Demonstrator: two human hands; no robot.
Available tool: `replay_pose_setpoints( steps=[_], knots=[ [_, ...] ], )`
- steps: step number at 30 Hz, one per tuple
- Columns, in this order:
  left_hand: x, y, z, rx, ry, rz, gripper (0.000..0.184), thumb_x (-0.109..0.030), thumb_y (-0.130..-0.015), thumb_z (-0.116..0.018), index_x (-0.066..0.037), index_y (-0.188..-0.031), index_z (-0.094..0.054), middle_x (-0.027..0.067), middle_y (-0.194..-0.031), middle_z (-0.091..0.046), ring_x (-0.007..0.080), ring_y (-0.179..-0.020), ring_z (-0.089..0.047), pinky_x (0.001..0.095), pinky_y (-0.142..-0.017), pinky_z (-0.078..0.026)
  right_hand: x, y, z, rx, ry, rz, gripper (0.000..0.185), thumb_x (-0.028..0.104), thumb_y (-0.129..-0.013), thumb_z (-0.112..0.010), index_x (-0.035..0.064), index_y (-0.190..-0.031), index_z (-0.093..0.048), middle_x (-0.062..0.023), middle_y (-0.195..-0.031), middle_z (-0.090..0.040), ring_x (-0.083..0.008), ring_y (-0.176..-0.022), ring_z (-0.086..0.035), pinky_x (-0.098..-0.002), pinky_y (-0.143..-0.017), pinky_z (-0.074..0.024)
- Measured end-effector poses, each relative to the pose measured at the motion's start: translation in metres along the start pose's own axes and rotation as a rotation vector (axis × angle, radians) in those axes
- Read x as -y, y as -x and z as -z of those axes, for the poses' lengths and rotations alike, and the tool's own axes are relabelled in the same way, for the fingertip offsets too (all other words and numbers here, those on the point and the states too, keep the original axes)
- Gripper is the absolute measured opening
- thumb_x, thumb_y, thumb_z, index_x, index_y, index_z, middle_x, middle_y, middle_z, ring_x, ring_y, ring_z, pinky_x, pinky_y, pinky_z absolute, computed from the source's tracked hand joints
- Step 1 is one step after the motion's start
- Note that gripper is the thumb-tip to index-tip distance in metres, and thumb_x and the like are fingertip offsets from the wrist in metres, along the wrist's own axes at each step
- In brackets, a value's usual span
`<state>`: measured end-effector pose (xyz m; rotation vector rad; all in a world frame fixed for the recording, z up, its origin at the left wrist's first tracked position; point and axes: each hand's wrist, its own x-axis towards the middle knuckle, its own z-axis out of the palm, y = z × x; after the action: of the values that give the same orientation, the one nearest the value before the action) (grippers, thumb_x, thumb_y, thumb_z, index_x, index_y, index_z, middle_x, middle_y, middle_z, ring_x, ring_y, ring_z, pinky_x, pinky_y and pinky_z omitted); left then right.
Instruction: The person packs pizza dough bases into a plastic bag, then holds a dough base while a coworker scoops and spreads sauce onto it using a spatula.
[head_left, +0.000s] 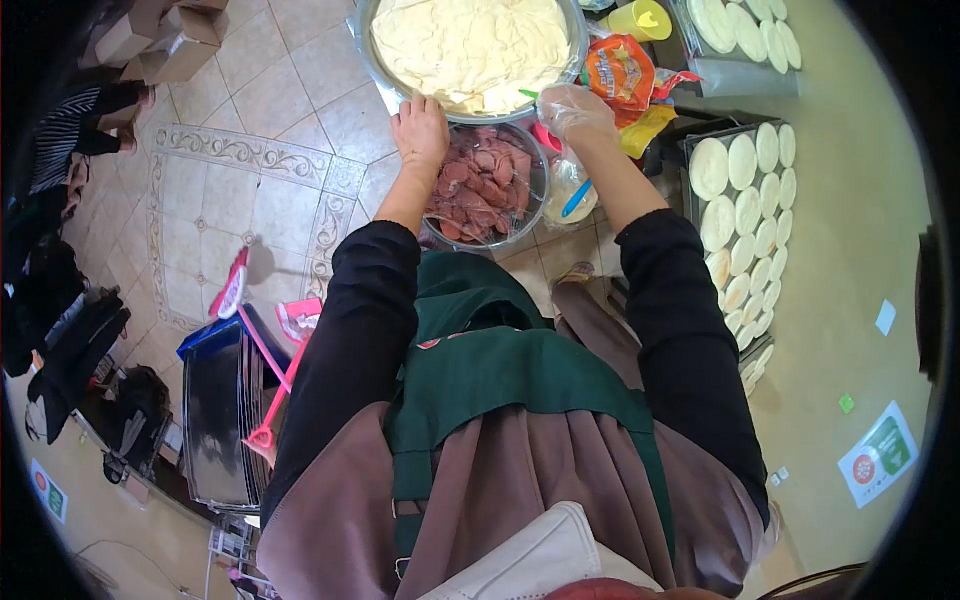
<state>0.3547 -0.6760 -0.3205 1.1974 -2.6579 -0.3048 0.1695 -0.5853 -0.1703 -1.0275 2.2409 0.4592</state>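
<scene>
My left hand [421, 130] is bare and lies at the lower left rim of a large round bowl [372, 62] of pale, creamy food [470, 50]; its fingertips touch the rim, and its grip is unclear. In a clear plastic glove, my right hand [575, 110] is at the bowl's lower right rim, closed round a thin green item [529, 94]. Below the big bowl, a clear bowl [546, 190] holds dark red meat slices [485, 188] under plastic film. A smaller container [560, 205] with a blue-handled utensil [577, 199] sits right of it.
Trays of round flat breads [742, 205] stand at the right. An orange packet [620, 75] and a yellow cup [640, 20] lie near my right hand. Stacked dark trays [215, 420] and pink-handled tools [268, 350] stand lower left. Another person [70, 140] is at the far left.
</scene>
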Motion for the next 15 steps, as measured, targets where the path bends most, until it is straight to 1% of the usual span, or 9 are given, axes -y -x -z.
replay_pose_setpoints(
  steps=[1,3,5,7,9,10,12,14,15],
  knots=[
    [-0.002,0.0,0.002,0.014,0.025,0.055,0.014,-0.026,-0.079,-0.059,-0.013,-0.082,-0.064,0.0031,-0.088,-0.058,0.0257,-0.087,-0.053,0.0409,-0.071,-0.041,-0.003,-0.005,-0.005,0.0,0.005,0.0,0.03,0.019,-0.082,-0.045,0.0062,-0.102,-0.063,-0.0147,-0.111,-0.06,-0.0314,-0.099,-0.059,-0.0409,-0.082,-0.0482],
    [-0.005,0.001,0.006,0.023,0.052,0.082,0.015,-0.026,-0.078,-0.059,-0.013,-0.082,-0.064,0.0035,-0.088,-0.058,0.0258,-0.087,-0.053,0.0411,-0.072,-0.041,-0.011,-0.016,-0.021,-0.139,0.01,0.061,0.028,0.024,-0.083,-0.046,0.0083,-0.096,-0.066,-0.0133,-0.105,-0.063,-0.0297,-0.094,-0.062,-0.0393,-0.077,-0.0499],
    [-0.007,-0.002,0.01,0.032,0.079,0.106,0.015,-0.026,-0.078,-0.059,-0.013,-0.082,-0.064,0.004,-0.088,-0.058,0.0259,-0.088,-0.053,0.0413,-0.072,-0.041,-0.012,-0.018,-0.024,-0.126,0.016,0.022,0.027,0.024,-0.083,-0.046,0.0091,-0.095,-0.066,-0.0133,-0.104,-0.063,-0.0299,-0.094,-0.062,-0.0394,-0.077,-0.0497],
    [-0.008,-0.007,0.006,0.102,0.058,0.163,0.015,-0.025,-0.078,-0.059,-0.012,-0.081,-0.065,0.0044,-0.09,-0.058,0.0258,-0.09,-0.053,0.0412,-0.074,-0.041,-0.007,-0.008,-0.016,-0.114,0.021,-0.02,0.026,0.023,-0.082,-0.047,0.0099,-0.094,-0.066,-0.0132,-0.103,-0.064,-0.0301,-0.094,-0.062,-0.0395,-0.078,-0.0495],
    [-0.007,-0.009,0.002,0.107,0.025,0.147,0.015,-0.024,-0.078,-0.059,-0.012,-0.083,-0.064,0.0047,-0.09,-0.058,0.0259,-0.09,-0.053,0.0414,-0.074,-0.04,-0.004,0.005,-0.007,-0.121,0.029,0.007,0.023,0.018,-0.078,-0.049,0.0057,-0.09,-0.065,-0.0151,-0.097,-0.064,-0.033,-0.088,-0.062,-0.0425,-0.074,-0.0501],
    [-0.007,-0.01,0.0,0.106,-0.01,0.128,0.015,-0.023,-0.078,-0.058,-0.011,-0.085,-0.064,0.005,-0.09,-0.057,0.026,-0.09,-0.053,0.0417,-0.075,-0.04,-0.006,0.005,-0.01,-0.122,0.031,0.006,0.023,0.018,-0.078,-0.049,0.0057,-0.09,-0.065,-0.0151,-0.097,-0.064,-0.033,-0.088,-0.062,-0.0425,-0.074,-0.0501],
    [-0.006,-0.007,-0.002,0.097,-0.014,0.121,0.015,-0.022,-0.079,-0.057,-0.011,-0.087,-0.063,0.0054,-0.091,-0.058,0.0262,-0.091,-0.053,0.042,-0.075,-0.04,-0.013,0.008,-0.017,-0.201,0.045,0.087,0.021,0.017,-0.076,-0.05,0.0058,-0.085,-0.065,-0.0157,-0.092,-0.064,-0.0335,-0.085,-0.062,-0.0432,-0.073,-0.0499],
    [-0.006,-0.006,-0.002,0.086,-0.019,0.111,0.014,-0.021,-0.08,-0.056,-0.01,-0.089,-0.061,0.0059,-0.091,-0.058,0.0264,-0.092,-0.053,0.0423,-0.076,-0.04,-0.015,0.014,-0.015,-0.199,0.047,0.074,0.02,0.017,-0.076,-0.051,0.0058,-0.085,-0.065,-0.016,-0.091,-0.064,-0.0335,-0.085,-0.062,-0.0434,-0.072,-0.0495],
    [-0.006,-0.005,0.0,0.069,0.065,0.139,0.013,-0.019,-0.081,-0.055,-0.009,-0.089,-0.06,0.0067,-0.092,-0.058,0.0271,-0.092,-0.053,0.0428,-0.076,-0.04,-0.015,0.018,-0.013,-0.196,0.049,0.064,0.019,0.017,-0.075,-0.052,0.0058,-0.084,-0.065,-0.0163,-0.089,-0.064,-0.0335,-0.084,-0.062,-0.0437,-0.071,-0.0492]
  ],
)
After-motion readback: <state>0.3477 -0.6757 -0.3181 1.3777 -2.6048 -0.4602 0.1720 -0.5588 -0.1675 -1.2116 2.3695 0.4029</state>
